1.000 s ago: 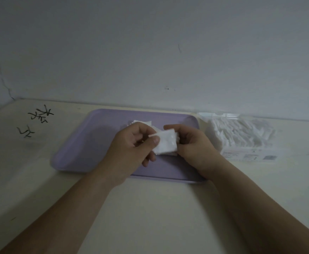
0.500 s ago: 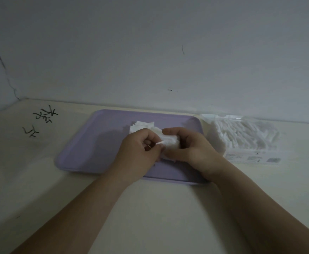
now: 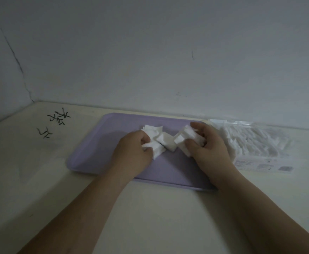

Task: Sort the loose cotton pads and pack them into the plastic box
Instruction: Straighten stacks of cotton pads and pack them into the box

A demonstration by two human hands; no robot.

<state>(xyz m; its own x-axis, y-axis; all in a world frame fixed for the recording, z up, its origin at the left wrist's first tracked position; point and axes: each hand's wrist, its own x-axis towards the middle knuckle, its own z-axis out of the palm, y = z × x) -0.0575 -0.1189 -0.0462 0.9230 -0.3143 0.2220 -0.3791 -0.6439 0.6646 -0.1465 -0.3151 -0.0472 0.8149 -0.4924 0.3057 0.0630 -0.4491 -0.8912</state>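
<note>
Head view: the hands, joined on 1 bundle 0.5 s ago, have drawn apart at frame centre. The left hand pinches several soft, white, square cotton pads. The right hand curls round a neater stack, nearer the clear plastic box at right, which already holds many pads. Both hands are over the smooth lilac tray on the matte table. Sorting continues, I judge, with this stack to be packed next.

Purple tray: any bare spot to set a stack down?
Bare: the tray between its left rim and the left hand, and along its near rim between the wrists. Crowded: centre, where it and the right hand grip cotton pads.
</note>
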